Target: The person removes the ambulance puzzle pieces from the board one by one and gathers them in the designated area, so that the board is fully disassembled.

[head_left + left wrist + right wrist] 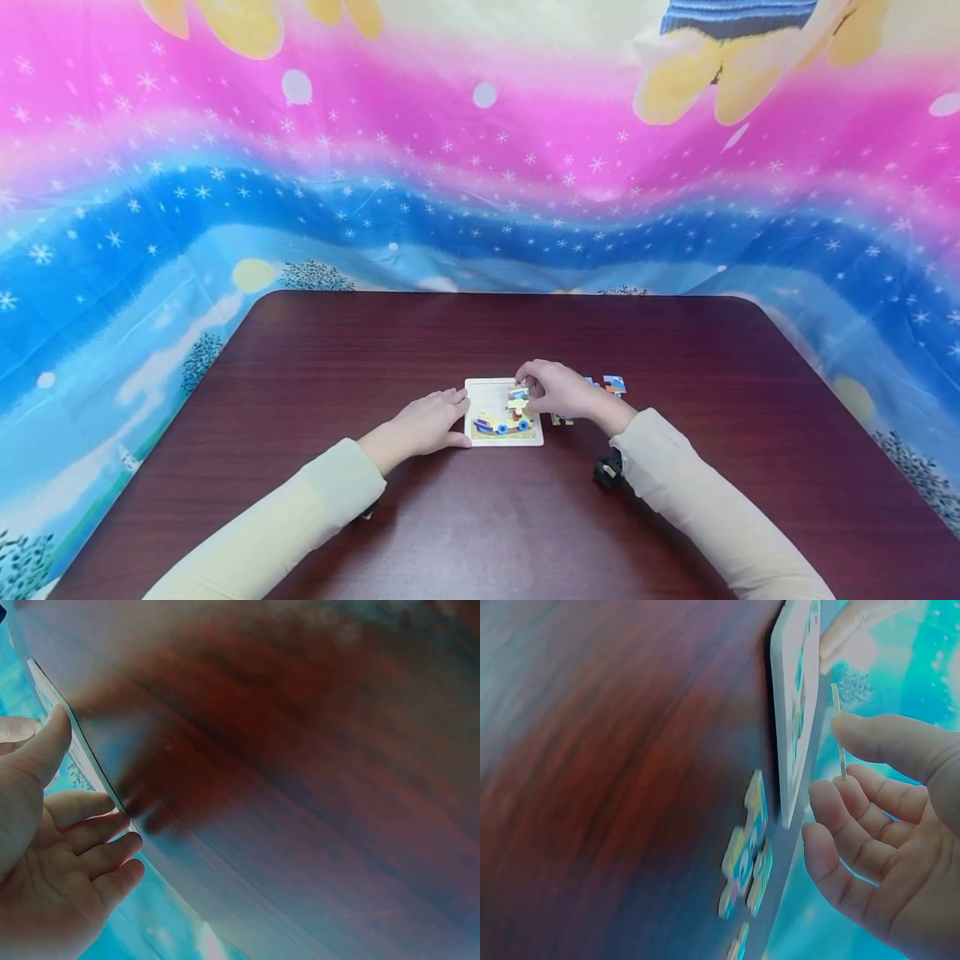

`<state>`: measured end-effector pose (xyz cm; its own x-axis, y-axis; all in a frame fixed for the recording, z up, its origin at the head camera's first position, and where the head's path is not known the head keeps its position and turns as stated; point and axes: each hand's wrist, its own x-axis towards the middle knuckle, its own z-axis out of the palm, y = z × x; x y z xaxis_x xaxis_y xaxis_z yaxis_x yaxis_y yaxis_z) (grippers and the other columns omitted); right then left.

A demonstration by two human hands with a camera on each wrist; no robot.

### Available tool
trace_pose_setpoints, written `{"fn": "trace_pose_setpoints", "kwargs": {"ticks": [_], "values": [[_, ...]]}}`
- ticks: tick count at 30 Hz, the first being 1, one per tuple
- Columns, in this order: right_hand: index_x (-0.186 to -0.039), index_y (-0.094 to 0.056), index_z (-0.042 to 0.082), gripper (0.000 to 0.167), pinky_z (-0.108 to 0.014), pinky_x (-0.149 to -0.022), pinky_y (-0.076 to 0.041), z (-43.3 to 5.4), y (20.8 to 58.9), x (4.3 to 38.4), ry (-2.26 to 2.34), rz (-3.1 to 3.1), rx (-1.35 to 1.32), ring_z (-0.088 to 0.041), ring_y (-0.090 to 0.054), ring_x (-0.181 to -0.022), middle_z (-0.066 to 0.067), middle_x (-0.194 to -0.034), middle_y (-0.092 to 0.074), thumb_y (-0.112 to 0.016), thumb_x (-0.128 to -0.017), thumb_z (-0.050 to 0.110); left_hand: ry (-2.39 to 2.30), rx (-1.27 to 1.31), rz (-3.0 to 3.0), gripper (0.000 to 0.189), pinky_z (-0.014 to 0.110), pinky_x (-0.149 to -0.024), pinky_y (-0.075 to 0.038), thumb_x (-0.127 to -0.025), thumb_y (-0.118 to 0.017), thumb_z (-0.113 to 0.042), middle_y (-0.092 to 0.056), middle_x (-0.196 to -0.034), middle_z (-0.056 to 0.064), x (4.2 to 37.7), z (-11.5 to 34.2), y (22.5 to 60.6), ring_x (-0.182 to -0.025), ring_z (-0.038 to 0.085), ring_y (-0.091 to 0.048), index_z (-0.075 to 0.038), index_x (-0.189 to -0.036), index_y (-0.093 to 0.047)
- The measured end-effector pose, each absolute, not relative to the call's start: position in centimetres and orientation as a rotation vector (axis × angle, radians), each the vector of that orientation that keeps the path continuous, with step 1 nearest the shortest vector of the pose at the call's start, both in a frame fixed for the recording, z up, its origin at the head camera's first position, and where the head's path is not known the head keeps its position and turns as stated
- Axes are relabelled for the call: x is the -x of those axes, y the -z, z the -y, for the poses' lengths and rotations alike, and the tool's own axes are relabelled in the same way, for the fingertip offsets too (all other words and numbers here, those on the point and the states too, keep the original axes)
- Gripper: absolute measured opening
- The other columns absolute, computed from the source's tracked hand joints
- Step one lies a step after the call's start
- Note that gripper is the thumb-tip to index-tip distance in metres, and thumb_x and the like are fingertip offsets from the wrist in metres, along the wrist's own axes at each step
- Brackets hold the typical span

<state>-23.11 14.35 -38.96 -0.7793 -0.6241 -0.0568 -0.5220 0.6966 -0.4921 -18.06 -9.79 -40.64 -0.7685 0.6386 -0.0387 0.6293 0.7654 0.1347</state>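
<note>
A square puzzle tray point(504, 443) with a white rim lies on the table. Across its lower part, fitted pieces show a vehicle point(502, 427) with blue wheels; the upper part shows a pale base. My left hand point(427, 423) rests against the tray's left side, fingers extended along the edge and thumb near the front corner. Above the tray's right half, my right hand point(558, 390) pinches a puzzle piece point(518, 396) between thumb and fingers. The right wrist view shows that piece point(842, 757) edge-on, held clear of the tray point(781, 712).
Several loose puzzle pieces point(615, 384) lie right of the tray, partly hidden by the right hand and forearm. The dark red-brown table point(360, 350) reaches back to a patterned cloth point(480, 192). A black device point(607, 471) sits at the right wrist.
</note>
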Motion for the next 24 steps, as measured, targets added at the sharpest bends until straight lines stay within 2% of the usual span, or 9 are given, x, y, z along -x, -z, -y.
{"fn": "trace_pose_setpoints", "kwargs": {"ticks": [11, 17, 24], "values": [[-0.107, -0.058, 0.005, 0.034, -0.028, -0.065, -0.049, -17.8, 38.9, 22.9, 0.758, -2.715, 0.942, -0.010, -0.055, -0.073, 0.000, -0.090, -0.054, -0.073, -0.077, 0.008, -0.173, -1.032, -2.872, 0.060, 0.041, -0.102, -0.033, -0.083, -0.064, -0.041, -0.046, -0.133, 0.021, 18.1, 9.8, 40.7, -0.123, 0.034, -0.041, 0.003, -0.122, -0.053], [-0.107, -0.057, 0.005, 0.035, -0.028, -0.061, -0.049, -19.8, 39.1, 22.7, 0.830, -2.701, 0.878, -0.012, -0.054, -0.072, -0.001, -0.089, -0.054, -0.074, -0.076, 0.007, -0.184, -1.034, -2.870, 0.058, 0.042, -0.102, -0.033, -0.083, -0.065, -0.040, -0.046, -0.132, 0.021, 18.0, 9.7, 40.6, -0.123, 0.035, -0.041, 0.003, -0.121, -0.053], [-0.107, -0.057, 0.005, 0.035, -0.029, -0.062, -0.048, -22.0, 39.4, 22.5, 0.822, -2.701, 0.826, -0.013, -0.053, -0.073, -0.001, -0.091, -0.053, -0.074, -0.077, 0.009, -0.202, -1.039, -2.865, 0.057, 0.042, -0.102, -0.033, -0.083, -0.065, -0.039, -0.047, -0.131, 0.022, 17.9, 9.7, 40.4, -0.123, 0.035, -0.041, 0.003, -0.119, -0.054]]}}
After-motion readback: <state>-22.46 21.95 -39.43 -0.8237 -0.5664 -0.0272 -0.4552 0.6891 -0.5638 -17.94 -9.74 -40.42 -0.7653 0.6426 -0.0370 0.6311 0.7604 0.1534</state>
